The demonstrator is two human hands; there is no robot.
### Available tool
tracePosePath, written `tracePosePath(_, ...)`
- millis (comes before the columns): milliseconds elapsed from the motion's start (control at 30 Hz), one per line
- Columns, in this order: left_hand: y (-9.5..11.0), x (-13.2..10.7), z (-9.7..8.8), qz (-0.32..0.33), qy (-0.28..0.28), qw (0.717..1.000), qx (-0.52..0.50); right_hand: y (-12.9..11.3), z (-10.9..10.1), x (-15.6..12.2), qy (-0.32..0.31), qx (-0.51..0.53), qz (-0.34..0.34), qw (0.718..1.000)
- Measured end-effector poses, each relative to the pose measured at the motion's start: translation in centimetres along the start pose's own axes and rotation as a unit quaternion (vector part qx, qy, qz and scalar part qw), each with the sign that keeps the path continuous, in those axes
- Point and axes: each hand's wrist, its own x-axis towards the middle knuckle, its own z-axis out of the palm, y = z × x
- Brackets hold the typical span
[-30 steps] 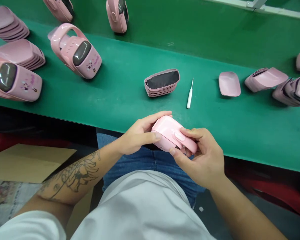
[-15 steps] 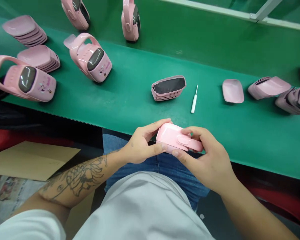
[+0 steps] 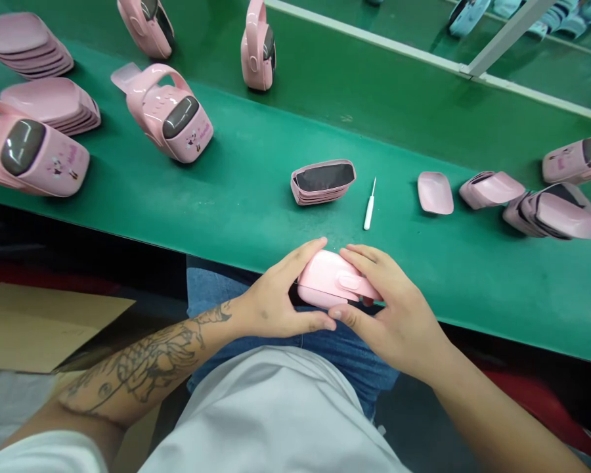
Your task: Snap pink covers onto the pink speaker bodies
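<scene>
"While our left hand (image 3: 276,295) and right hand (image 3: 398,309) cup the glossy pink case (image 3: 337,279) between them, fingers curled around both ends, just off the edge of the green table (image 3: 187,217), what worries us?"

"If our grip loosens, that slick shell could slip onto our jeans (image 3: 217,289)."

"What's near us?"

"The white-handled pick (image 3: 369,207) lies just ahead, beside the dark-lined stack of shells (image 3: 322,182); one careless knock could send it rolling."
</scene>
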Motion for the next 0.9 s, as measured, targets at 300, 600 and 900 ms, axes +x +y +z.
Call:
tracePosePath(300,0.7,0.1,0.6,-0.049,0.054,0.997,-0.006,0.6,0.3,0.3,0.042,-0.004,-0.042,0.998)
tracePosePath(600,1.0,1.2,-1.3,-0.051,-0.04,0.998,-0.007,0.6,-0.3,0.1,-0.014,0.003,-0.01,1.0)
tracePosePath(900,0.8,0.7,-0.4,-0.087,0.035,0.993,-0.067,0.6,0.7,0.4,0.028,-0.032,-0.08,0.996)
